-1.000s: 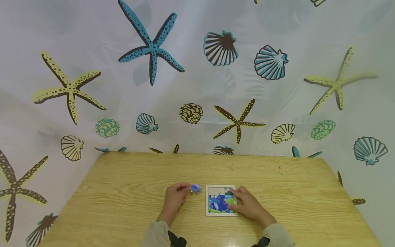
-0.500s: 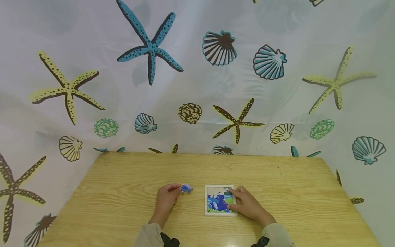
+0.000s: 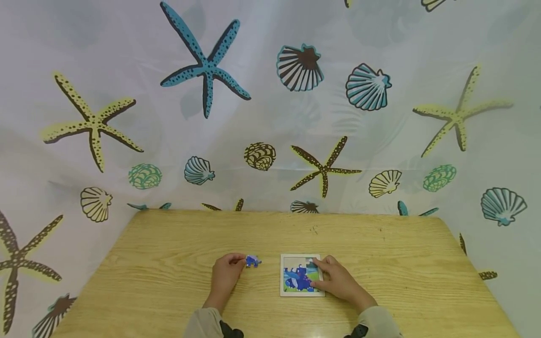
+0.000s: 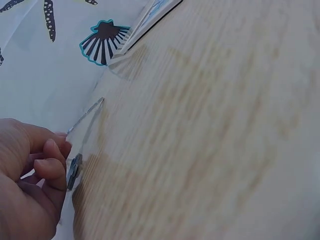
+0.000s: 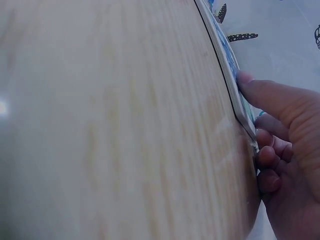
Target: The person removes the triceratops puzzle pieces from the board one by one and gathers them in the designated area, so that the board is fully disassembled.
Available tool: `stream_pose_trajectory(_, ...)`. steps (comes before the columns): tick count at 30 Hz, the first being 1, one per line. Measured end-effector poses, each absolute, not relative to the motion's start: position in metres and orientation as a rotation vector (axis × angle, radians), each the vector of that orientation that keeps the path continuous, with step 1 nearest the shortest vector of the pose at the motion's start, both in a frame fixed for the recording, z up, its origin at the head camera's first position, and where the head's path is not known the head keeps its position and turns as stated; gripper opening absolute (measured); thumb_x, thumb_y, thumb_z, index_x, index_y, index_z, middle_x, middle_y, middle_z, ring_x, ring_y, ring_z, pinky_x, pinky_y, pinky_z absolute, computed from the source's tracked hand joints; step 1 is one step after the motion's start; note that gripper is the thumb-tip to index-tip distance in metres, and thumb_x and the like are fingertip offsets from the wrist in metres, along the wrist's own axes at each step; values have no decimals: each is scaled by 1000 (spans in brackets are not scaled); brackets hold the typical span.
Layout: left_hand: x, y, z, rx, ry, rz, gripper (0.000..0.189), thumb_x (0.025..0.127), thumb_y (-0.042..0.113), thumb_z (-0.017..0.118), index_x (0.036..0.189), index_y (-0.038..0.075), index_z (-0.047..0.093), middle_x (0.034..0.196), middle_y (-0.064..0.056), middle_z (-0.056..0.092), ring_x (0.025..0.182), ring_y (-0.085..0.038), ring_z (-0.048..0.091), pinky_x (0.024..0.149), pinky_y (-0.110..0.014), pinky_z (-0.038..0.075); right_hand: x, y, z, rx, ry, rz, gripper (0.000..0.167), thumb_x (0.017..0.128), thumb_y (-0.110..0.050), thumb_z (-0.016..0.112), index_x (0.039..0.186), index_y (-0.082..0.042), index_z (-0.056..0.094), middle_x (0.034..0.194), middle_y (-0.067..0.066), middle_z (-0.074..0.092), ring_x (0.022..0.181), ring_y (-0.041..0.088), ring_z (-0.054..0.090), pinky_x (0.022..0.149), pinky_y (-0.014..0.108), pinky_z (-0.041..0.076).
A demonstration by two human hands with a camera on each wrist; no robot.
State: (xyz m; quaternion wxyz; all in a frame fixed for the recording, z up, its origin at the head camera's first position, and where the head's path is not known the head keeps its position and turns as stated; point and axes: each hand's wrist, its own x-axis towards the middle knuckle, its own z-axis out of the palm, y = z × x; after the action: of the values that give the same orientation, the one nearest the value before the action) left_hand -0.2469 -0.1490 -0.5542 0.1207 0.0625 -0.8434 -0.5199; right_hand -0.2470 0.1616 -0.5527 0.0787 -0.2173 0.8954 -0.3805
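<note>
Over the desk [image 3: 160, 272], the left hand [image 3: 226, 274] is pinching one small blue puzzle piece [image 3: 252, 261] by its edge, between thumb and finger, perhaps so that most of its printed face is showing. The piece is tilting, well to the left of the puzzle tray [image 3: 302, 294]; whether its far end is touching the desk, one cannot tell. The right hand [image 3: 338, 281] is holding the tray at its right side: thumb and one finger are resting apart on the printed part, and other fingers are bending beside the edge, probably to prevent sliding. The tray is lying flat; bare board [image 3: 294, 261] is showing in its upper left, while a blue animal picture [image 3: 297, 281] is filling the lower part.
</note>
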Motion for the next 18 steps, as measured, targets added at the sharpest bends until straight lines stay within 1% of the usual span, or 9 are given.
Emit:
stream_pose_trajectory(5, -249, -151, -556, 204, -2468, -1528, 11, 84, 6, 66, 93, 1, 71, 84, -8, 69, 73, -15, 58, 63, -29, 47, -247, 162, -553, -631, 2678, -1142, 70, 84, -33, 71, 139, 0, 44, 92, -1, 37, 71, 11, 34, 62, 23, 31)
stream_pose_trajectory(7, -249, -150, -555, 200, -2461, -1611, 14, 85, 6, 66, 97, 0, 70, 88, -10, 69, 74, -14, 58, 64, -27, 47, -247, 163, -554, -624, 2678, -1140, 70, 84, -33, 71, 139, 0, 43, 92, -1, 37, 71, 11, 35, 62, 23, 31)
stream_pose_trajectory(10, -248, -147, -552, 205, -2433, -1796, 20, 87, 9, 66, 104, -2, 68, 89, -9, 68, 71, -10, 56, 60, -23, 46, -247, 163, -555, -634, 2676, -1151, 70, 84, -33, 71, 139, 0, 44, 92, 0, 38, 71, 11, 34, 61, 24, 31)
stream_pose_trajectory(11, -248, -145, -550, 197, -2420, -1860, 22, 88, 10, 65, 106, -2, 67, 88, -9, 67, 70, -10, 54, 57, -23, 45, -247, 164, -555, -648, 2682, -1153, 70, 84, -33, 71, 138, 1, 44, 92, 0, 38, 71, 11, 34, 61, 24, 31)
stream_pose_trajectory(15, -248, -139, -546, 194, -2415, -2011, 26, 90, 14, 64, 112, 1, 65, 89, -8, 64, 64, -12, 50, 50, -23, 42, -247, 164, -556, -700, 2702, -1134, 70, 84, -34, 71, 138, 2, 44, 92, -1, 39, 69, 9, 33, 60, 24, 31)
stream_pose_trajectory(18, -251, -134, -547, 170, -2427, -2059, 27, 90, 15, 64, 113, 3, 65, 92, -9, 63, 63, -14, 49, 49, -23, 41, -248, 163, -556, -706, 2705, -1115, 71, 83, -34, 71, 139, 1, 43, 91, -1, 39, 67, 9, 33, 59, 24, 31)
